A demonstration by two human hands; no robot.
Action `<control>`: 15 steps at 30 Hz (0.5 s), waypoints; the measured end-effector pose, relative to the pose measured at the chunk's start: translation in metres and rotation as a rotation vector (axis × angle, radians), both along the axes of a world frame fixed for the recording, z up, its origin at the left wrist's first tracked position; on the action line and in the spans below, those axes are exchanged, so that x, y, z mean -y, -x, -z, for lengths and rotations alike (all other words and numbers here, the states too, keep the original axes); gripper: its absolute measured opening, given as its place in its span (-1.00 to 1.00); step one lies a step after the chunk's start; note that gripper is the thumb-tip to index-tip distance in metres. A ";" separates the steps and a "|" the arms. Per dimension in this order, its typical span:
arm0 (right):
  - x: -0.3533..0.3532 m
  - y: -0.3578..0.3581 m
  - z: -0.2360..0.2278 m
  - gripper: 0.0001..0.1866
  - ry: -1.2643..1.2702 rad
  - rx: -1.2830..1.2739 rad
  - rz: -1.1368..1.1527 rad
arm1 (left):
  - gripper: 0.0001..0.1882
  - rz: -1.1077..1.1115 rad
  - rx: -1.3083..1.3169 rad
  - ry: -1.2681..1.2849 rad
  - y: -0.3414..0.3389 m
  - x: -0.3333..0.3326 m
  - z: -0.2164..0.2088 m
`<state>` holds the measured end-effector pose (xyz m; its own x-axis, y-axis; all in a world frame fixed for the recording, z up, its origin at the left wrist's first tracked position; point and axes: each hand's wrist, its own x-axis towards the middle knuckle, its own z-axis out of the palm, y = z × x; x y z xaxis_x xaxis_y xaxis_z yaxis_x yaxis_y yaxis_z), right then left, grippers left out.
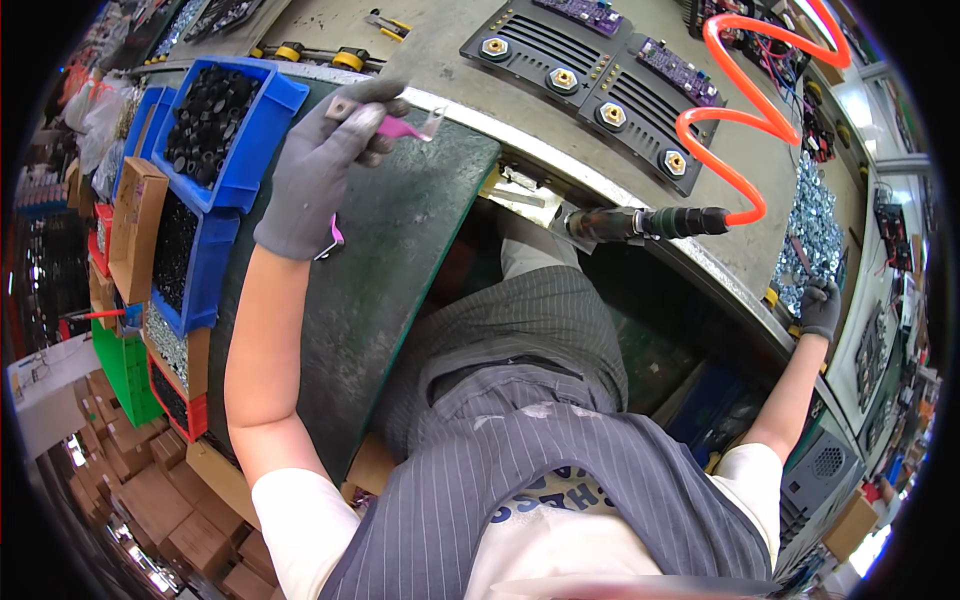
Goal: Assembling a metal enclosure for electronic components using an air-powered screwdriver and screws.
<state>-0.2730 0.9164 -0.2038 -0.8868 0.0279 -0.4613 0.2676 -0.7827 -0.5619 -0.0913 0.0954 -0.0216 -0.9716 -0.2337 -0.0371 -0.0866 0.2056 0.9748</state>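
My left hand (318,170) grips pink tweezers (400,127); right hand (820,308) digs into screws (812,235) (grip unclear), 4 black panels (590,75) wait unfinished.

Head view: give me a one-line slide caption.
Gloved left hand holds a pink tool beside a blue bin; gloved right hand reaches into a pile of silver hardware.

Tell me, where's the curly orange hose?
In the head view, the curly orange hose loops over the grey bench at upper right, beside the black ribbed panels, plugged into the black air tool.
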 end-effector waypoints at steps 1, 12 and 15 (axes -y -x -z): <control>-0.002 0.001 0.002 -0.70 0.112 -0.043 -0.075 | -0.62 0.024 -0.007 0.000 0.004 -0.003 0.001; 0.184 0.023 -0.091 -0.54 -0.223 -0.413 -0.313 | -0.70 0.228 -0.081 0.018 0.094 -0.044 0.011; 0.275 0.036 -0.119 -0.46 -0.231 -0.495 -0.569 | -0.77 0.222 -0.126 0.187 0.115 -0.061 0.011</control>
